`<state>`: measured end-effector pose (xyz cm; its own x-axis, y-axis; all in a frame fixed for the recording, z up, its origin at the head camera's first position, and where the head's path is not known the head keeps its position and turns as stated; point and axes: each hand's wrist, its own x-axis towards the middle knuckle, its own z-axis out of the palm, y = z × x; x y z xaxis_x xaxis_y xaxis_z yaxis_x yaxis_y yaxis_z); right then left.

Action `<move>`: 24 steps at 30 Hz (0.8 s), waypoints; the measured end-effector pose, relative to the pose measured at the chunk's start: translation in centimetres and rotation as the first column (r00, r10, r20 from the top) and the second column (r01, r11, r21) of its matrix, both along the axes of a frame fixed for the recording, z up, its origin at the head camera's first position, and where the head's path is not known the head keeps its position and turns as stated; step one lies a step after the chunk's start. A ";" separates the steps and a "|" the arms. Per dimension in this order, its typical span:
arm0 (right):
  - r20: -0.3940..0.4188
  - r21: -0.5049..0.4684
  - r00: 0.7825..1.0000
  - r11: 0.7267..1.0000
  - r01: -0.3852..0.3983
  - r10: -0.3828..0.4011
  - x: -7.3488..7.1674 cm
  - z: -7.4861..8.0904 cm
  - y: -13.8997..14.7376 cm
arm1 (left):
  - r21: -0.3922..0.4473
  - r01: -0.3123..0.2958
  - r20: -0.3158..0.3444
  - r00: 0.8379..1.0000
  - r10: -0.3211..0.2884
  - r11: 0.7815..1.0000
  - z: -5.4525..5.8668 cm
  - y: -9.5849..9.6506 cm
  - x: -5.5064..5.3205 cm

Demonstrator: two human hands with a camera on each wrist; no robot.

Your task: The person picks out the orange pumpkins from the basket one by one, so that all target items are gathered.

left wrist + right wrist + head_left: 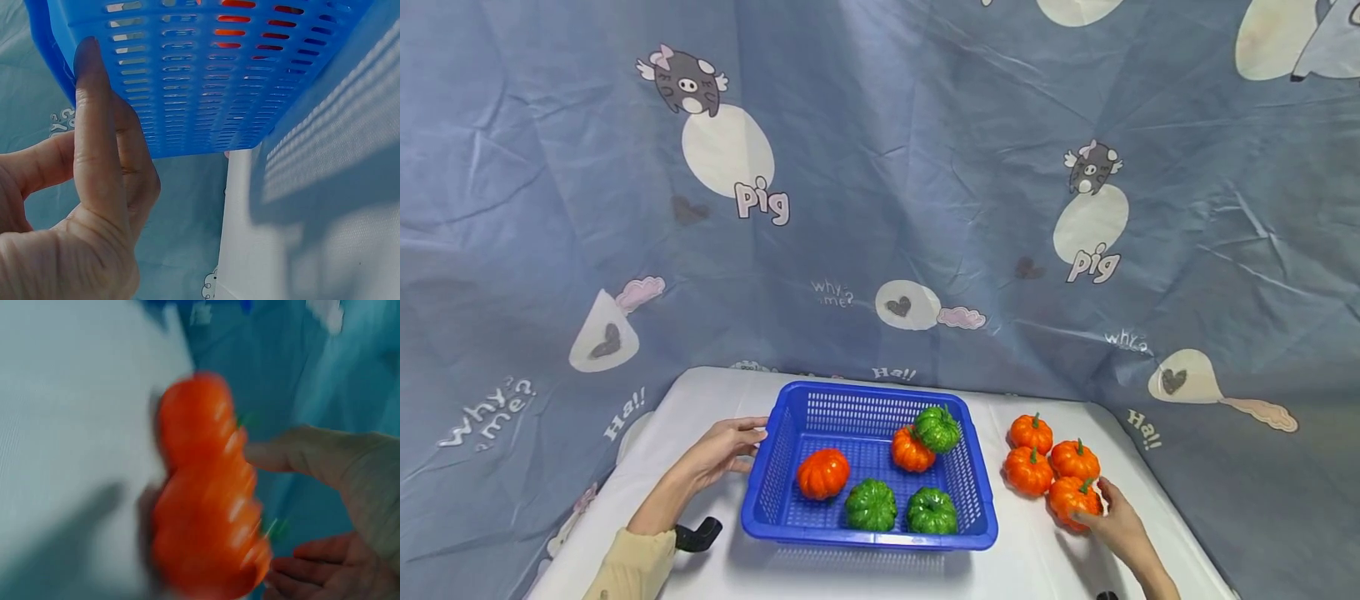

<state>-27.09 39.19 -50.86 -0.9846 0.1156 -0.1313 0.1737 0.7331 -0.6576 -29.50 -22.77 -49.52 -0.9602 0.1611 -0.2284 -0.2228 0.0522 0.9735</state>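
A blue plastic basket [868, 537] with slotted walls stands mid-table. My left hand [721, 450] touches its left rim; in the left wrist view, a finger [97, 137] lies nearly straight against the outer wall. Two orange pumpkins [823, 474] and three green pumpkins [871, 505] lie in the basket, one green one leaning on an orange one. At the right, my right hand [1122, 527] is at the nearest orange pumpkin [1070, 497], thumb and fingers spread on either side of it. The right wrist view is blurred, so firm contact with that pumpkin [206, 544] is unclear.
Three more orange pumpkins [1028, 472] sit close beside the nearest one, right of the basket. A blue patterned cloth [880, 208] hangs behind the white table [1022, 575]. A black curved object [698, 535] shows by my left wrist.
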 end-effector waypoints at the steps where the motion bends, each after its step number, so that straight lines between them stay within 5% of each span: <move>1: -0.017 -0.008 1.000 1.000 0.000 0.000 0.2 0.7 -0.6 | -0.003 0.003 0.000 1.000 -0.003 1.000 0.0 0.0 0.0; 5: -0.073 -0.097 0.997 0.995 -0.023 0.016 0.7 4.0 -3.8 | -0.001 0.001 0.003 1.000 -0.001 1.000 0.0 0.0 0.1; 10: -0.156 -0.188 0.981 0.971 -0.146 0.117 0.8 7.3 -8.4 | 0.012 0.003 0.007 1.000 -0.003 1.000 0.1 0.0 0.0; 14: -0.105 -0.292 0.977 0.933 -0.211 0.188 0.8 8.7 -12.0 | 0.017 0.010 0.007 1.000 -0.010 1.000 0.2 0.0 0.0; 24: -0.024 -0.074 0.958 0.955 -0.288 0.287 -0.3 8.3 -18.5 | 0.005 0.004 0.007 1.000 -0.004 1.000 0.2 0.0 0.0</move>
